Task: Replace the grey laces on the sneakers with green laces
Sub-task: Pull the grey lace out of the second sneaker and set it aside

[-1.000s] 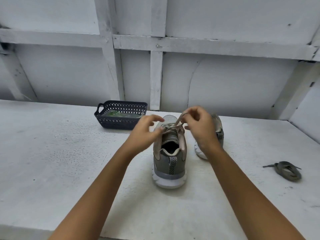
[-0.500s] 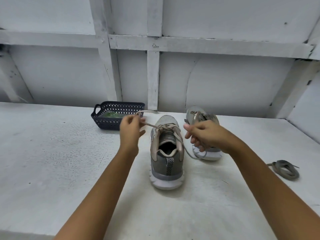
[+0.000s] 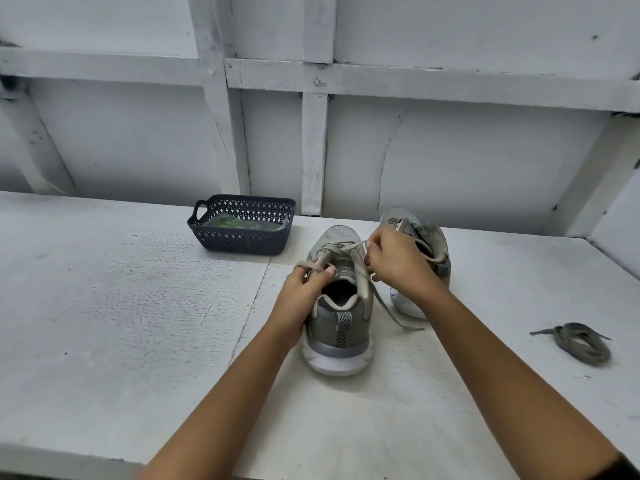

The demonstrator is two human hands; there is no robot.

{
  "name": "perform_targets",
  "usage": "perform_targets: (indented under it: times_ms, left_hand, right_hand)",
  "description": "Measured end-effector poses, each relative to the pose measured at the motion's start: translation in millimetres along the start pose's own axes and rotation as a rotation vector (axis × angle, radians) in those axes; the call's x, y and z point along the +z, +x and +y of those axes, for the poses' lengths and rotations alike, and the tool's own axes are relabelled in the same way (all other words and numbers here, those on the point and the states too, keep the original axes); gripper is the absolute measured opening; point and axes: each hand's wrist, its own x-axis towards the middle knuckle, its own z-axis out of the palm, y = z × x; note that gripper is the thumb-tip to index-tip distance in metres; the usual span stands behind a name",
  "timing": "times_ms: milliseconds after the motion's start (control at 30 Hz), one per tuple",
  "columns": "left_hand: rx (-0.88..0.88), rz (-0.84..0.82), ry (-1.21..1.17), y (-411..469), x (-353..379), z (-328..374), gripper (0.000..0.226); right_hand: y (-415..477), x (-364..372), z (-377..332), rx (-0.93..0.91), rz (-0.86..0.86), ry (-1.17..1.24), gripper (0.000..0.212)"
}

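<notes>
White bench (image 3: 121, 306) against a white panelled wall. A grey sneaker (image 3: 337, 327) stands mid-bench, heel near, toe far. Its grey lace (image 3: 341, 250) runs left to right across the tongue, between two equally close hands. The left hand (image 3: 304, 285) has its grip pinched on the left stretch, the right hand (image 3: 398, 261) on the right. A second sneaker (image 3: 436, 244) stands just behind. Green laces (image 3: 232, 222) lie in a basket (image 3: 242, 202), far left.

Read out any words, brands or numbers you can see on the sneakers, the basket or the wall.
No text can be read anywhere.
Near sneaker: heel strip bears a chevron pattern, no letters.
Far sneaker: no marking can be made out.
Basket: lattice holes only.
Packet in the basket: any print is too blurred to read.
</notes>
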Motion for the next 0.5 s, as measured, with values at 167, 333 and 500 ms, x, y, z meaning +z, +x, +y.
perform_targets:
  times_ms: [167, 333, 500]
  left_hand:
    - [0.017, 0.012, -0.06, -1, -1, -6, 0.027]
    - [0.02, 0.036, -0.091, 0, -2, -11, 0.029]
    - [0.018, 0.031, -0.125, 0, 0, -13, 0.026]
  right_hand:
    - [3, 7, 3, 0.093, 0.084, 0.199, 0.023]
    - [-10, -7, 8, 0.234, -0.197, 0.387, 0.027]
    - [1, -9, 14, 0.181, 0.041, 0.431, 0.021]
